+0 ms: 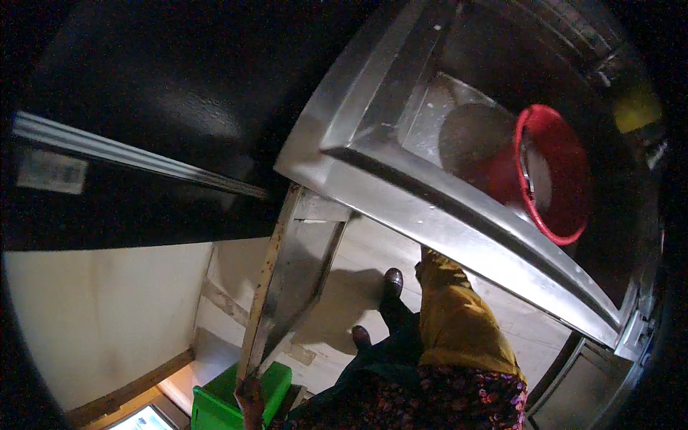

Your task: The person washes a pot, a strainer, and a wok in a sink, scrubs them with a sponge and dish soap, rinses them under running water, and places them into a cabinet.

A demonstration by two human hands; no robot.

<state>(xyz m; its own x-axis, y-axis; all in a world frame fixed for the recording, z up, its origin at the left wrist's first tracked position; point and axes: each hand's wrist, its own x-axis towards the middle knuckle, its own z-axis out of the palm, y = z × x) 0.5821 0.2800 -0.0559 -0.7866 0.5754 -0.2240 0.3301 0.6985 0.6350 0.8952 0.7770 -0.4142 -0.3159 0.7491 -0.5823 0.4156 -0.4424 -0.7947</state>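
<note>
At the lower left, my left hand (pixel 250 400) grips the near end of an open cabinet door (pixel 287 269) with worn edges. My right hand is out of view. A mustard-yellow fabric (pixel 465 322), perhaps a sleeve, runs from my floral garment (pixel 473 395) towards the sink's front edge. Its far end disappears under that edge. Before me is a stainless steel sink (pixel 430 201) with a raised rim. Inside the basin a red plastic bucket (pixel 556 228) leans over, its mouth to the right.
A green plastic bin (pixel 215 406) stands below the door's near end. My dark shoes (pixel 394 280) are on the pale floor (pixel 371 236). A black appliance (pixel 199 118) with a metal strip rises at left. A yellow item (pixel 637 114) is beyond the bucket. A lit screen (pixel 142 419) shows at lower left.
</note>
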